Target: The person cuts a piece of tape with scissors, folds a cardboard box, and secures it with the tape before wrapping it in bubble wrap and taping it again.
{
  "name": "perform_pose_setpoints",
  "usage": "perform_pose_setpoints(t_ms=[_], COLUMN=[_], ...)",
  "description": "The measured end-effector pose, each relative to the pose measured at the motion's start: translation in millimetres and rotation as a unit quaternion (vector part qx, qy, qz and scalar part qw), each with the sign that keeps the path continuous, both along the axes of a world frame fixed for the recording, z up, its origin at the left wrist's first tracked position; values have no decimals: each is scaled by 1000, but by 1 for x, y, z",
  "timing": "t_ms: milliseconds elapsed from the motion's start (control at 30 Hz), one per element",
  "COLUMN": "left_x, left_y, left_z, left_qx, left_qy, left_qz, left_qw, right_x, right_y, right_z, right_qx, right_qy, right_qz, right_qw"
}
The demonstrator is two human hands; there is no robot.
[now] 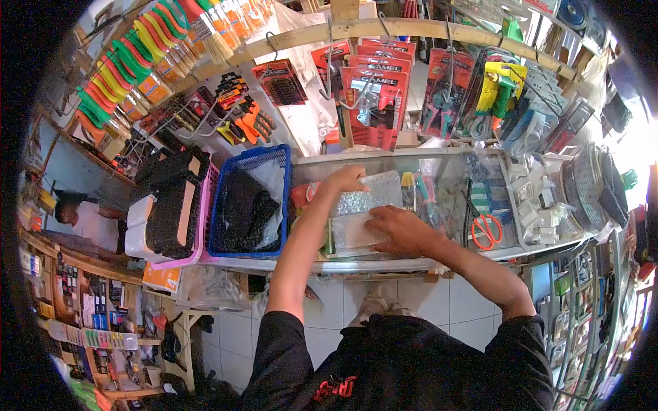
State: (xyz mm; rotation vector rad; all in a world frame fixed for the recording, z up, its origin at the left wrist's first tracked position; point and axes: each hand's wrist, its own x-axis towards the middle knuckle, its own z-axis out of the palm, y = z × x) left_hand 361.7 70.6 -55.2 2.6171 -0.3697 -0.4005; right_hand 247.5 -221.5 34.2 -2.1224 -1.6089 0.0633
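On the glass counter (445, 177) lies a sheet of bubble wrap (382, 190), with a wrapped flat piece (348, 235) at its near side. My left hand (347, 179) reaches to the upper left part of the wrap, its fingers curled at the edge; whatever they grip is too small to make out. My right hand (394, 229) rests on the right end of the wrapped piece, fingers spread over it. Something red (301, 195) in plastic is left of the wrap, partly behind my left forearm. What the wrapped piece holds inside cannot be made out.
A blue basket (218, 205) and a pink basket (205, 222) stand left. Orange-handled scissors (486, 231) and a tray of white parts (517, 205) are right. Packaged tools (375, 103) hang above the counter. A person (96, 225) is at the far left.
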Motion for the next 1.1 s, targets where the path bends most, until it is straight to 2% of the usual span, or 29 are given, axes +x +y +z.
perform_pose_setpoints(t_ms=[100, 300, 400, 500, 567, 667, 900, 1000, 1100], left_x=[-17, -53, -75, -96, -115, -140, -189, -206, -218], left_y=[-6, -29, -50, -58, -65, -71, -99, -115, -116], left_z=[43, 87, 126, 119, 121, 116, 108, 116, 98], left_qx=[-100, -60, 36, -14, 3, -22, -18, 56, 22], left_qy=[-23, -141, -33, -103, -107, -136, -211, -137, -228], left_qz=[4, 11, 38, 67, 66, 52, 74, 113, 82], left_qw=[995, 988, 998, 992, 992, 989, 975, 983, 970], right_x=[-2, -1, -5, -7, -7, -15, -39, -46, -49], right_y=[1, -2, -1, -1, -1, -5, -3, -2, -5], right_z=[6, -5, -4, -10, -17, -7, -15, -28, -40], right_qx=[-10, 20, 13, 11, 20, -5, 3, 26, 66], right_qy=[11, 11, 5, -8, -30, -130, -126, -131, -112], right_qz=[6, 12, 4, -5, -8, -24, -94, -123, -139], right_qw=[1000, 1000, 1000, 1000, 999, 991, 988, 983, 982])
